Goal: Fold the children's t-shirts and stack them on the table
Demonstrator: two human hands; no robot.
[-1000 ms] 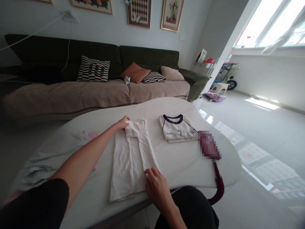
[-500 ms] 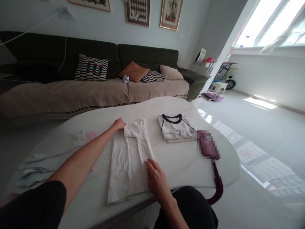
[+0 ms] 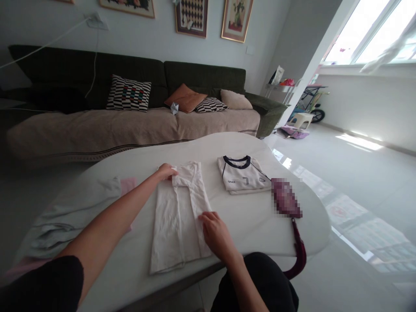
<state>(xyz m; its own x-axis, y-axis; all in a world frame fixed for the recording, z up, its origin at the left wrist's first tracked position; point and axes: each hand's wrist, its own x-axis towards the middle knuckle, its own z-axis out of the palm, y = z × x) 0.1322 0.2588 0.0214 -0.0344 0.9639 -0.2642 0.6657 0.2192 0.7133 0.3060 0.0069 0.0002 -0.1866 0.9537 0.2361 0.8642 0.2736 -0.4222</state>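
A white shirt (image 3: 169,225), partly folded lengthwise, lies on the white table (image 3: 260,236). My left hand (image 3: 166,172) is closed on its far left corner, beside the folded-over sleeve. At the near right side, my right hand (image 3: 217,234) has its fingers bent and pressed together on the shirt's edge; the fingertips are partly hidden. To the right rests a folded white jersey (image 3: 243,177) with a dark collar and a number 7.
Light-coloured clothes (image 3: 74,212) with pink parts lie at the table's left, partly behind my left arm. A blurred-out maroon item (image 3: 286,199) with a curved dark red strap (image 3: 299,255) hangs over the right edge. Beyond the table stands a green sofa (image 3: 204,73).
My left hand has shifted slightly inward at the shirt's far corner. The fingers of my right hand have curled in at the right edge. The view has moved a little.
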